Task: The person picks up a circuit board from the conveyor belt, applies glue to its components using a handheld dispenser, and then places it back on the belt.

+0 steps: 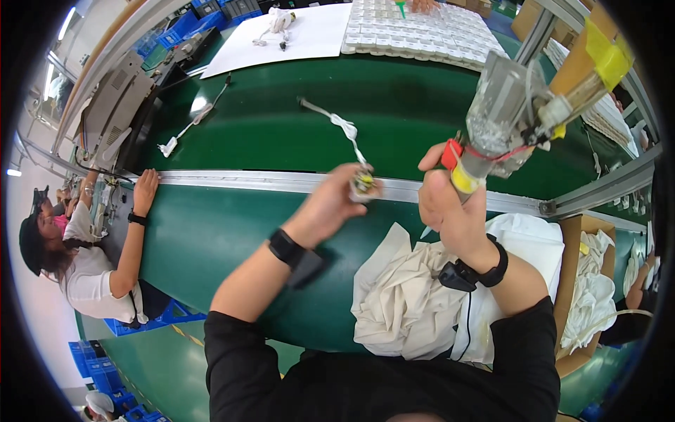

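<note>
My left hand, slightly blurred, is closed around a small adapter with an opened white housing; yellow and dark parts show inside. From it a white cord, tied in a bundle, stretches away over the green belt. My right hand grips a thick tube-shaped dispensing tool wrapped in clear plastic, with yellow tape and a red piece by my thumb. A narrow pale tip points down below that hand, apart from the adapter. Crumpled beige cloth lies beneath my right wrist.
Another corded white adapter lies on the belt at left. White trays of small parts and a white sheet stand beyond. A metal rail crosses ahead. At right is a cardboard box with cloth; a co-worker sits left.
</note>
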